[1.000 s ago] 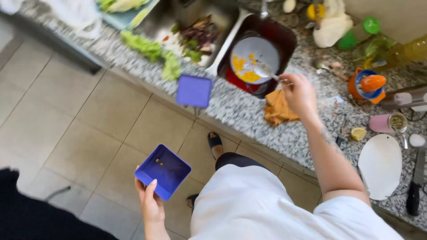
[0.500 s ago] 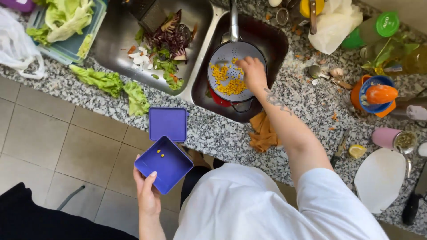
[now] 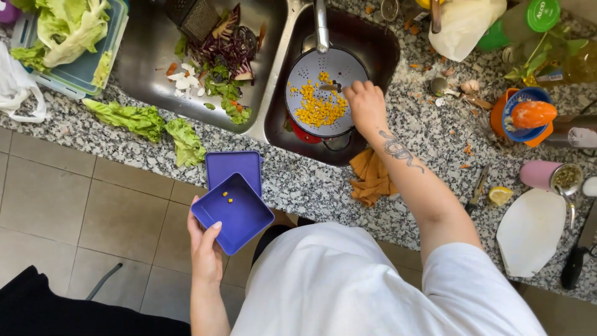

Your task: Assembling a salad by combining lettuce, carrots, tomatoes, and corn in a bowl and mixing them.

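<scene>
The right hand (image 3: 367, 104) hides most of the small utensil it holds over the grey perforated colander (image 3: 323, 93), which covers most of a red bowl (image 3: 303, 133), while the frame's top edge cuts off the green lettuce tray (image 3: 81, 68).

A green bottle (image 3: 519, 25) lies at the counter's far right corner, its round green cap facing up with pale lettering on it. Just right of it a clear yellowish bottle (image 3: 569, 62) lies behind some green stems, with a small white label patch on its side. A white plastic bag (image 3: 463, 25) sits left of the green bottle, crumpled, no print visible. Another white bag (image 3: 15, 87) hangs at the counter's left edge. No signs or screens.
</scene>
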